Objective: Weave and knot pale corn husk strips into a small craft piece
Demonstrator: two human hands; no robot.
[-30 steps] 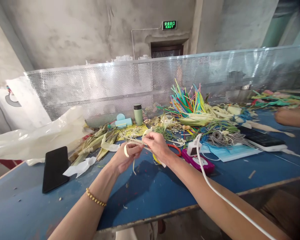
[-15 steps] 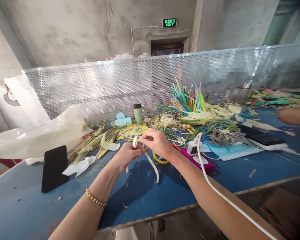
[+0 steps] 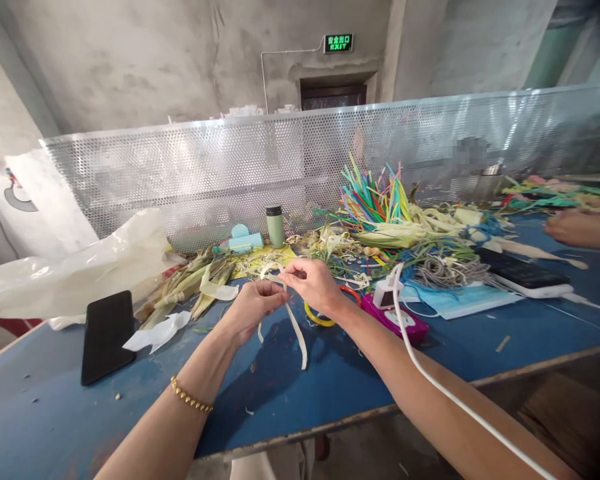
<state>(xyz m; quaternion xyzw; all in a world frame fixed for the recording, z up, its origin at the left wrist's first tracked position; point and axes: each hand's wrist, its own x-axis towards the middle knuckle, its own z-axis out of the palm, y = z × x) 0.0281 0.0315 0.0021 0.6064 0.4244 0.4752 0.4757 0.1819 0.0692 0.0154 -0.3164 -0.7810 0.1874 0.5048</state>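
A pale, narrow strip that looks like corn husk [image 3: 298,337] is pinched between my two hands above the blue table. Its loop rises over the fingers, and its loose ends hang down. My left hand [image 3: 260,307] closes thumb and fingers on it from the left. From the right, my right hand [image 3: 313,283] pinches it too, the fingertips of both hands almost touching. Just beyond lies a yellow sheet [image 3: 247,265] strewn with scraps. Partly behind my right wrist are a yellow ring [image 3: 319,320] and a magenta device [image 3: 410,328].
A black phone [image 3: 109,338] and a plastic bag [image 3: 95,267] lie left, near dried husks [image 3: 180,293]. Behind stand a green tumbler [image 3: 275,228] and colourful stems [image 3: 373,197]. A white cable [image 3: 440,383] crosses over my right forearm. Another person's hand [image 3: 577,230] is at right.
My hands have shifted slightly, fingertips drawing closer together. The strip's loop has opened wider and its hanging end has swung left. At right, the other person's hand has moved a little left.
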